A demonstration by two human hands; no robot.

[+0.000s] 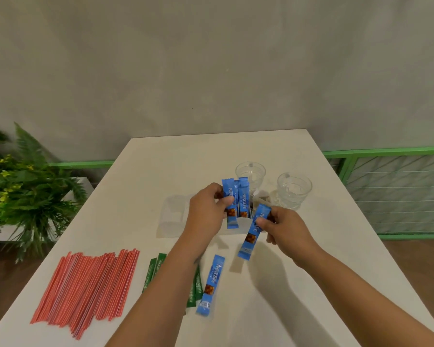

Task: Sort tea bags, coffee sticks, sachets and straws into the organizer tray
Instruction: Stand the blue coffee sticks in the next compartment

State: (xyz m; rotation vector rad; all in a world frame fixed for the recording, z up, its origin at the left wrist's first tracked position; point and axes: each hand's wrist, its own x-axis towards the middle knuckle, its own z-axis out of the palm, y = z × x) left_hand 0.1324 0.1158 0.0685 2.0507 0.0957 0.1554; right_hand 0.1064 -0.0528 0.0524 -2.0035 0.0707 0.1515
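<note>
Pinched between thumb and fingers, one blue coffee stick (pixel 230 207) stands upright in the left hand (pixel 207 211), held above the clear organizer tray (pixel 173 216) where other blue sticks (pixel 243 201) already stand on end in a compartment — probably held upright so it can drop in alongside them. Just beside it, the right hand (pixel 283 227) grips a second coffee stick (pixel 252 232) near its upper end, tilted, its lower end hanging free over the white table (pixel 161 159); it looks to be waiting its turn. A third coffee stick (pixel 211 284) lies flat on the table nearer the person, touching or overlapping the green sachets (pixel 194 289), which the left forearm partly hides. Red straws (pixel 85 286) lie in a loose fan at the near left, well apart from the tray, not yet sorted. Two glass cups (pixel 295 191) stand behind the tray — whether tea bags sit in the compartment near them I cannot tell. A leafy plant (pixel 23 186) stands off the table's left.
</note>
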